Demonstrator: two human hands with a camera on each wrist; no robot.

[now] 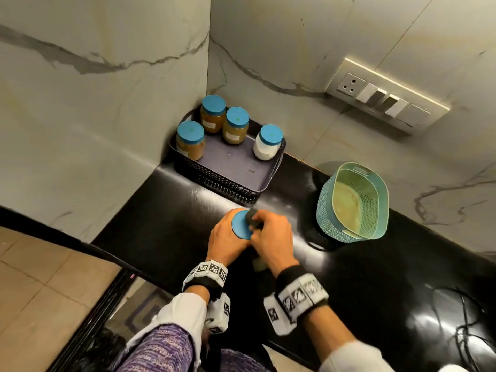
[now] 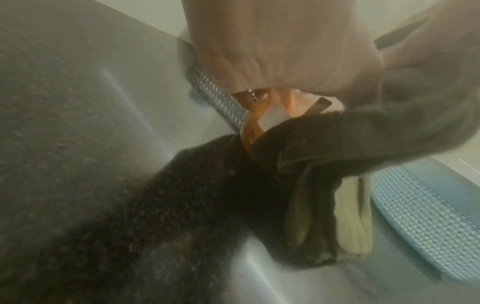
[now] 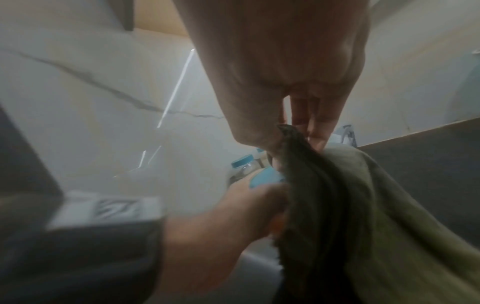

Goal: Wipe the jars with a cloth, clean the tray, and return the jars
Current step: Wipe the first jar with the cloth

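On the black counter my left hand (image 1: 228, 238) grips a jar with a blue lid (image 1: 241, 224), its amber glass side (image 2: 249, 131) showing in the left wrist view. My right hand (image 1: 271, 237) holds a dark cloth (image 1: 252, 218) bunched against the lid's right edge; the cloth (image 3: 324, 205) hangs down in folds beside the jar. A dark mesh tray (image 1: 236, 181) stands in the wall corner. It holds three brown-filled jars (image 1: 190, 140) (image 1: 212, 114) (image 1: 236, 126) and one white-filled jar (image 1: 268, 142), all with blue lids.
A teal mesh basket (image 1: 326, 208) with a yellow-green liner stands on the counter to the right. A switch and socket panel (image 1: 386, 95) is on the right wall. Black cables (image 1: 464, 326) lie at the counter's near right. The counter's left edge drops to a tiled floor.
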